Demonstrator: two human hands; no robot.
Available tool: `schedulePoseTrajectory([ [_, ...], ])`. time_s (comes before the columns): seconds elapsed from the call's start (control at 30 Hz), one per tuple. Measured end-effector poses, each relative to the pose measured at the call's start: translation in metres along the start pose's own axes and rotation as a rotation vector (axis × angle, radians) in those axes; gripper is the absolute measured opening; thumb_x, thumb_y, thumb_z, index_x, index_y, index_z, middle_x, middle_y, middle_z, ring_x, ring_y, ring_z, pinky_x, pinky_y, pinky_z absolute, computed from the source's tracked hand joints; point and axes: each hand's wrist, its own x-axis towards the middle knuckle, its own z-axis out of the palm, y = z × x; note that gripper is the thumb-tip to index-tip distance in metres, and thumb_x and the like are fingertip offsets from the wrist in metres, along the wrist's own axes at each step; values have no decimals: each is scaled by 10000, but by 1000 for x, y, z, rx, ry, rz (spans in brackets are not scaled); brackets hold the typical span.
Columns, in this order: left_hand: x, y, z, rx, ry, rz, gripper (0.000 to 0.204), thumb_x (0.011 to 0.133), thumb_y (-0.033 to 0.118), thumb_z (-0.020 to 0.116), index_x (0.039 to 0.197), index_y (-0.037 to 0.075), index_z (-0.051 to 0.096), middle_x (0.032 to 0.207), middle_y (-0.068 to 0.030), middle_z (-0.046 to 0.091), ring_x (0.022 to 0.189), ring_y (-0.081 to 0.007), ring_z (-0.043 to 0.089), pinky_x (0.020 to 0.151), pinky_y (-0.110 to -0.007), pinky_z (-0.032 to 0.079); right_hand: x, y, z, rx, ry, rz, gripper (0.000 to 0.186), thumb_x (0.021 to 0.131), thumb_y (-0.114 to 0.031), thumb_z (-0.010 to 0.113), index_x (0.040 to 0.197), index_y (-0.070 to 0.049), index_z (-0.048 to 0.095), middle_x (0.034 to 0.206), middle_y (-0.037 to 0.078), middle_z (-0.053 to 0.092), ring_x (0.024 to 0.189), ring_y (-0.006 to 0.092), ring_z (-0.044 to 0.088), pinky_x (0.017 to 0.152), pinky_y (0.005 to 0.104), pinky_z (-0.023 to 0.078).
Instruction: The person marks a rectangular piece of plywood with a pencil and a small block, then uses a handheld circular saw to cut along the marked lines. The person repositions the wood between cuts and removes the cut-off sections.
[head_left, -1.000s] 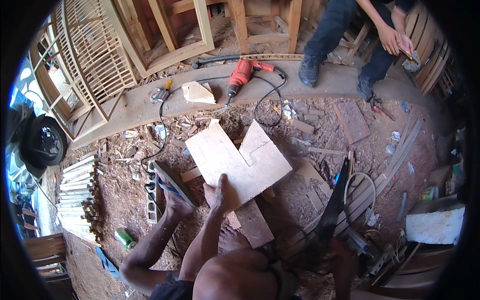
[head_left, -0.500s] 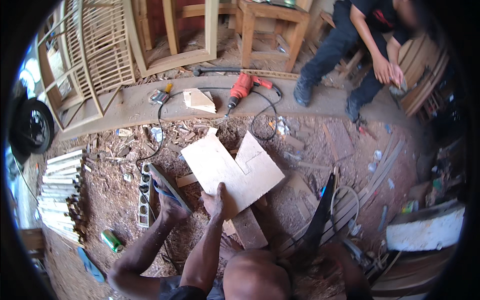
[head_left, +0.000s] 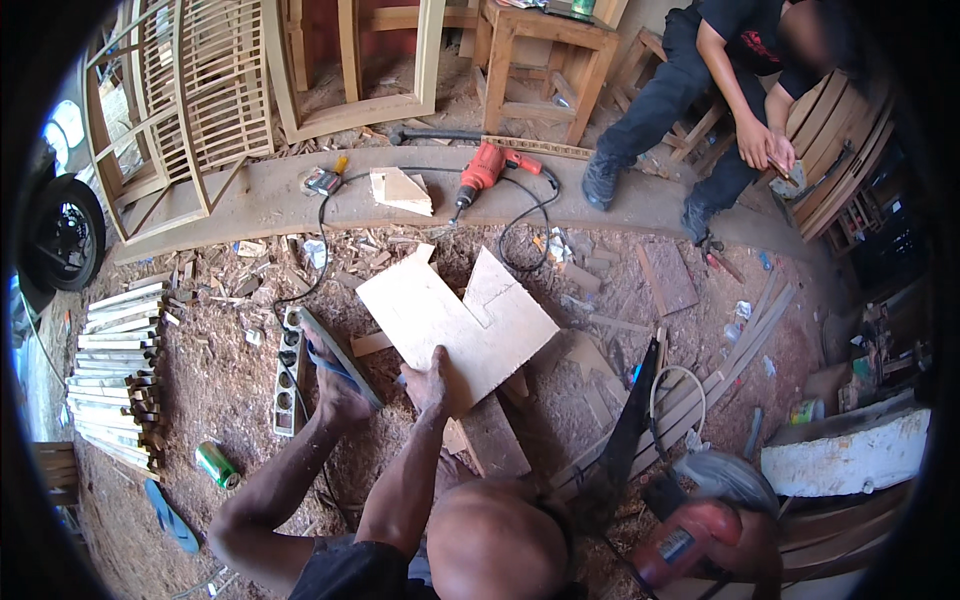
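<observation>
My left hand (head_left: pixel 427 388) grips the near edge of a pale plywood board (head_left: pixel 430 325), thumb on top and the other fingers mostly hidden. The board has a V-shaped notch in its far edge and a pencilled line beside it. It is tilted above wood blocks (head_left: pixel 492 440) on the ground. At the lower right, my right hand (head_left: pixel 762 548) is closed around a red circular saw (head_left: pixel 685 545) with a rounded grey guard, apart from the board. Most of its fingers are hidden. My sandalled left foot (head_left: pixel 340 385) is beside the board.
A red drill (head_left: pixel 484 172) and plywood offcuts (head_left: pixel 402 190) lie on a long plank (head_left: pixel 270 200). A power strip (head_left: pixel 288 385), a green can (head_left: pixel 216 465) and stacked sticks (head_left: pixel 120 375) are at left. A long dark tapered thing (head_left: pixel 635 410) stands right of the board. Another person (head_left: pixel 745 110) sits far right.
The red circular saw has come into view at the lower right with my right hand. The board and my left hand have shifted slightly left and away from me.
</observation>
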Motion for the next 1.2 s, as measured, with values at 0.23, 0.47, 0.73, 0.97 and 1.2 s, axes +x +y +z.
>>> schedulePoseTrajectory([
  [0.23, 5, 4, 0, 51, 40, 5, 859, 753, 577, 780, 1255, -54, 482, 1188, -337, 622, 1153, -467, 592, 996, -483, 447, 86, 4, 82, 241, 174, -92, 401, 737, -132, 750, 1114, -28, 664, 982, 163, 720, 918, 281, 716, 826, 380, 546],
  [0.47, 17, 29, 7, 37, 67, -19, 786, 765, 510, 801, 1200, -67, 492, 1173, -320, 629, 1124, -431, 612, 978, -469, 456, 180, -7, 142, 486, 71, -169, 374, 739, -157, 729, 1069, 6, 659, 919, 145, 711, 847, 259, 701, 797, 383, 544],
  [0.73, 25, 29, 10, 6, 53, 1, 755, 795, 486, 796, 1205, -68, 489, 1177, -308, 630, 1123, -407, 617, 975, -455, 460, 231, -22, 166, 514, -46, -174, 336, 745, -165, 741, 1018, 11, 653, 893, 136, 703, 823, 249, 690, 769, 378, 541],
  [0.97, 28, 23, 13, -33, 64, 58, 725, 807, 478, 787, 1169, -81, 501, 1154, -310, 633, 1095, -399, 623, 964, -457, 460, 244, -32, 166, 627, -144, -191, 345, 734, -125, 747, 1029, 26, 652, 864, 92, 688, 780, 182, 664, 716, 355, 538],
  [1.2, 25, 32, 9, 30, 45, 29, 729, 821, 521, 765, 1147, -71, 492, 1113, -312, 648, 1069, -409, 641, 938, -461, 477, 253, -69, 149, 597, -248, -152, 324, 846, -203, 760, 1049, 13, 629, 785, 58, 663, 674, 119, 634, 625, 297, 524],
])
